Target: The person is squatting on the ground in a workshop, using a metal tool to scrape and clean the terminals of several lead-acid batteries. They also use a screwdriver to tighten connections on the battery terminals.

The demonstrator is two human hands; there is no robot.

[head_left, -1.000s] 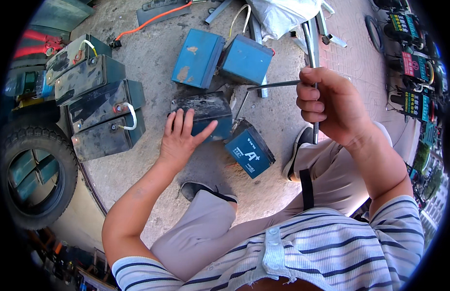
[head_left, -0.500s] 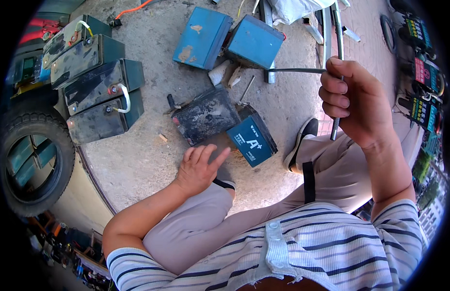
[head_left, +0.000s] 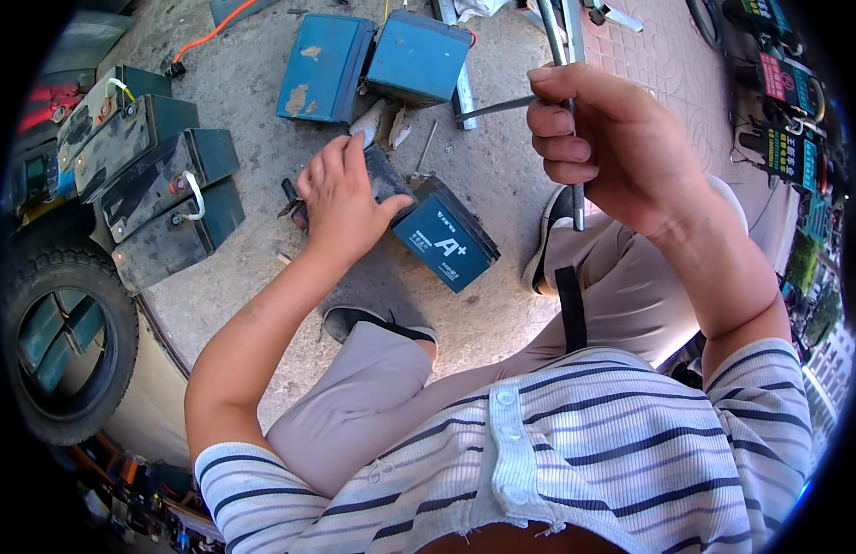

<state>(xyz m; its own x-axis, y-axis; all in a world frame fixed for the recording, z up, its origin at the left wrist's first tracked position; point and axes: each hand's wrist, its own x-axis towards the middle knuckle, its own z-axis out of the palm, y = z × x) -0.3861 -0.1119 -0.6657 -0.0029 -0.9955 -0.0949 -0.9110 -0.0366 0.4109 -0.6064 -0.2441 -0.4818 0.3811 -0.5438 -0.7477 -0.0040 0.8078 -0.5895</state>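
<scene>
My left hand [head_left: 340, 198] is open, its fingers stretched over a worn black battery [head_left: 383, 175] and covering most of it. Whether the palm presses on its top I cannot tell. Against that battery leans a teal-blue battery [head_left: 446, 237] with a printed label, close to my left thumb. My right hand [head_left: 622, 148], raised over the ground, is closed around a long metal rod [head_left: 578, 208]. A thinner metal bar [head_left: 502, 108] sticks out leftward from the same fist; whether the two are joined is hidden by my fingers.
Two blue batteries [head_left: 417, 57] stand farther off. On the left are several dusty batteries [head_left: 174, 217] with cable links, above a tyre [head_left: 72, 342]. A thin metal rod [head_left: 428, 148] and a dark-handled tool [head_left: 294, 198] lie around the black battery. My shoe [head_left: 368, 323] is nearby.
My left hand has reached forward from the near side of the batteries onto the black one. The whole view has shifted; my right hand still grips the metal rod.
</scene>
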